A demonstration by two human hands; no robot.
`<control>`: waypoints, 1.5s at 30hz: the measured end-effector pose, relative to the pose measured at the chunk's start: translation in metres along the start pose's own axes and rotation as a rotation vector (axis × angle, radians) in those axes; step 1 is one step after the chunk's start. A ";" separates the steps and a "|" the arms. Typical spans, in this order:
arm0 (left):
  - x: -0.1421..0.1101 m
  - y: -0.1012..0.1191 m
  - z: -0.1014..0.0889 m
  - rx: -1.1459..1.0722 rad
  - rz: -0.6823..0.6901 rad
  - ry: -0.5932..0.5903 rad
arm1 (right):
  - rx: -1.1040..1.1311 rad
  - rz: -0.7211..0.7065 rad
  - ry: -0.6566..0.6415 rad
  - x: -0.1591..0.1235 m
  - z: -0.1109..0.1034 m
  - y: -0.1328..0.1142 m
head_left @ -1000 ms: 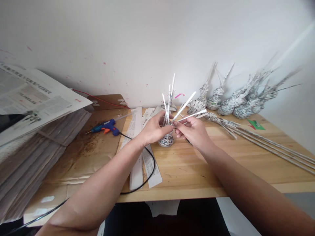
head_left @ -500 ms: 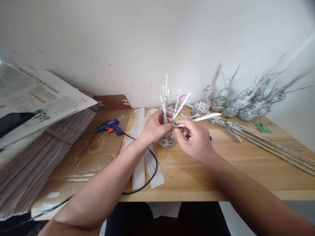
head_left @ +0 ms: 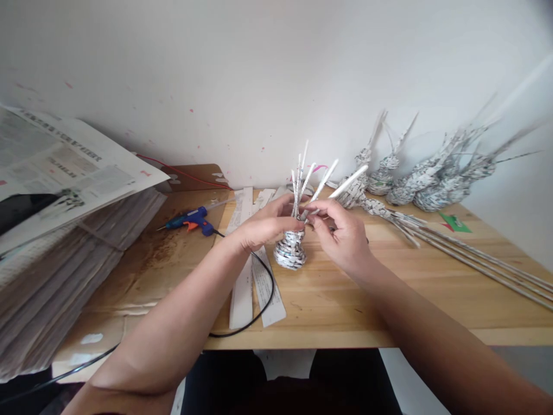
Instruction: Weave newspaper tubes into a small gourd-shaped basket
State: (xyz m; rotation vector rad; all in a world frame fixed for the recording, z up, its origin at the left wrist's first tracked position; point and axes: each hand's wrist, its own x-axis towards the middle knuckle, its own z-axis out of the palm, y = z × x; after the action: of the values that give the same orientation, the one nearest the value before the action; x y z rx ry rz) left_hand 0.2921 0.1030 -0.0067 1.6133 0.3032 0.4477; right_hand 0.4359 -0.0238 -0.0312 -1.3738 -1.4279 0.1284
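Observation:
A small woven newspaper vase (head_left: 290, 251) stands upright over the bare wood in the middle. Several rolled paper sticks (head_left: 305, 167) rise and fan out from its narrow neck. My left hand (head_left: 273, 222) is wrapped round the neck from the left, thumb in front and fingers behind. At the right of the neck, my right hand (head_left: 341, 233) pinches the base of a paper stick that slants up to the right. The fingertips of both hands nearly meet there, and the exact grip is partly hidden.
A blue glue gun (head_left: 188, 220) lies on cardboard (head_left: 142, 271) at the left, its black cable (head_left: 271, 291) looping over paper strips (head_left: 242, 288). Beyond it is a newspaper stack (head_left: 82, 276). Several woven pieces (head_left: 436, 184) and long paper rods (head_left: 479, 253) lie at the right.
The stick at my right hand has swung from nearly level to a steep upward slant. The woven vase has come slightly nearer, and more of its body shows below my left hand.

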 end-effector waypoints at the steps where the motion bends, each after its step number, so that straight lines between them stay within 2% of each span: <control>1: 0.000 0.000 -0.003 -0.034 -0.012 0.029 | -0.017 -0.002 0.023 0.000 0.000 0.000; 4: 0.000 0.000 -0.010 0.044 -0.110 0.172 | -0.148 -0.048 0.104 -0.001 0.000 0.003; 8: -0.001 -0.003 -0.006 0.259 -0.220 0.162 | -0.296 -0.166 0.184 0.000 0.000 0.009; 12: -0.001 -0.004 0.005 0.209 -0.184 0.128 | -0.313 -0.175 0.181 -0.001 -0.001 0.008; 19: -0.001 -0.004 0.011 -0.019 -0.060 0.121 | -0.120 0.001 0.269 -0.001 0.001 0.006; 22: 0.003 -0.013 0.010 -0.034 -0.010 0.115 | -0.095 0.006 0.196 0.002 0.000 0.008; 26: 0.007 -0.021 0.009 -0.074 -0.008 0.145 | -0.239 -0.081 0.073 0.004 -0.006 0.008; 30: 0.008 -0.021 0.010 -0.094 -0.027 0.153 | -0.342 -0.155 0.042 0.006 -0.010 0.008; 38: 0.008 -0.023 0.008 -0.071 -0.009 0.126 | -0.181 -0.044 -0.001 0.008 -0.012 0.008; 45: 0.007 -0.022 0.006 -0.004 0.006 0.111 | -0.188 -0.102 -0.140 0.011 -0.018 0.009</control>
State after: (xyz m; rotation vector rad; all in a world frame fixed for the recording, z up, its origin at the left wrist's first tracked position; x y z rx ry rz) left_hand 0.3030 0.1032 -0.0284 1.5891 0.3809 0.5437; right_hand 0.4577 -0.0232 -0.0238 -1.4636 -1.6583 0.0248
